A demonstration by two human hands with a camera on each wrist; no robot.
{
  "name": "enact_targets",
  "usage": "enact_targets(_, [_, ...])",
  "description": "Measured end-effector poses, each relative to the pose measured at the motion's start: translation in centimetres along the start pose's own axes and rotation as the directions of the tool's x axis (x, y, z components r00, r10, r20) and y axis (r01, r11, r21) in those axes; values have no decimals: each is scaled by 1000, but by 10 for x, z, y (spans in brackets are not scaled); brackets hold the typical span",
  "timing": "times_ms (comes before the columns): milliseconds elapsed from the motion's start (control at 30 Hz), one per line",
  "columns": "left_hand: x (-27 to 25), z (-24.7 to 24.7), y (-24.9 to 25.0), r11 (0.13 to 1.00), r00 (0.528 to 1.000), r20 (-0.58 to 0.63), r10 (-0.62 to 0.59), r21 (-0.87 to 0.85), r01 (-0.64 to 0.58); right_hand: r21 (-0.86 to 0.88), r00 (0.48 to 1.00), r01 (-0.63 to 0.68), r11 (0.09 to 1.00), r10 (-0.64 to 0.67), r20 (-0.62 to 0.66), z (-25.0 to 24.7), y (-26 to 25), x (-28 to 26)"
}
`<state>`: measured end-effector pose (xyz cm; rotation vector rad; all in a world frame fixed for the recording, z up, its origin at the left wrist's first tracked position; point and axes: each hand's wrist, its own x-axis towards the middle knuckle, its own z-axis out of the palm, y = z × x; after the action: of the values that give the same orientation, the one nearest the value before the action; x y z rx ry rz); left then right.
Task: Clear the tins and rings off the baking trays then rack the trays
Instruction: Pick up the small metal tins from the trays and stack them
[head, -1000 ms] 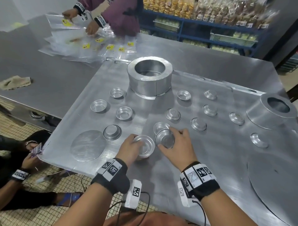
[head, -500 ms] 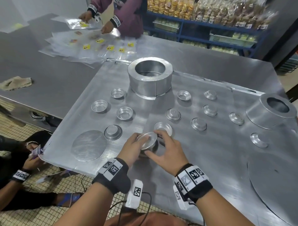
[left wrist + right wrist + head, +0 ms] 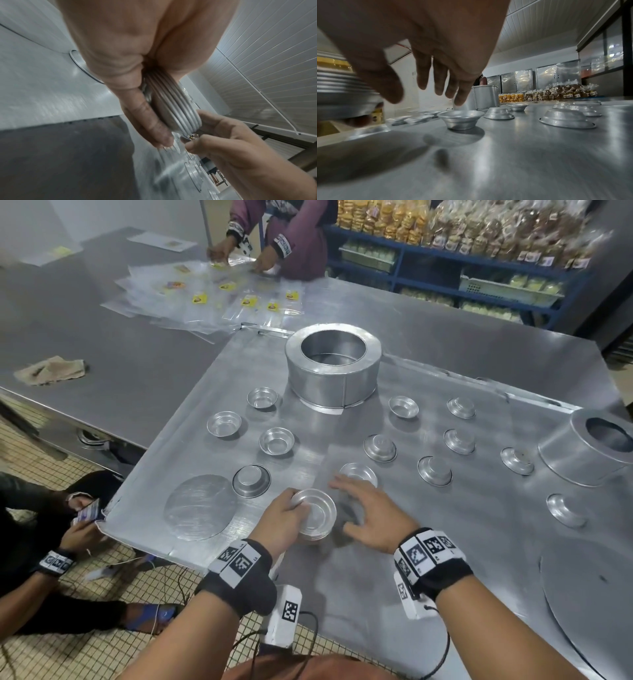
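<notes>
My left hand (image 3: 291,517) grips a nested stack of small tins (image 3: 315,517), held just above the baking tray (image 3: 394,577); the left wrist view shows the stacked rims (image 3: 178,115) between thumb and fingers. My right hand (image 3: 366,508) hovers open beside the stack, fingers spread over an upright small tin (image 3: 358,472) (image 3: 459,119). Several more small tins lie scattered over the tray, some upright (image 3: 276,441), some upside down (image 3: 434,470). A tall ring (image 3: 332,364) stands at the tray's far side, a second ring (image 3: 596,450) at the right.
Flat metal discs lie at the tray's near left (image 3: 200,506) and near right (image 3: 589,604). A person (image 3: 287,237) sorts plastic bags (image 3: 212,299) across the steel table (image 3: 479,337). Another person sits on the floor at left (image 3: 51,529). A cloth (image 3: 49,369) lies left.
My right hand set the tin it held into the stack in my left hand, let go, and now spreads open toward the tin behind.
</notes>
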<state>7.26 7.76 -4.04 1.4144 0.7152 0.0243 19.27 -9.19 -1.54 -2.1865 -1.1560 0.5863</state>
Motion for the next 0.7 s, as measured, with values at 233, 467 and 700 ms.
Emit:
enact_targets(233, [-6,-6,2,993,1000,9,27,119,-28,-292,950,-259,921,188,-251,-13,15,33])
enact_targets(467, [-8,-10,3,986,998,7,57,156,-57,-298,927,-372,879,335,-170,-16,7,45])
enact_targets(700, [-4,-6,7,990,999,-7,52,133,-51,-173,921,-356,918,313,-233,-15,4,31])
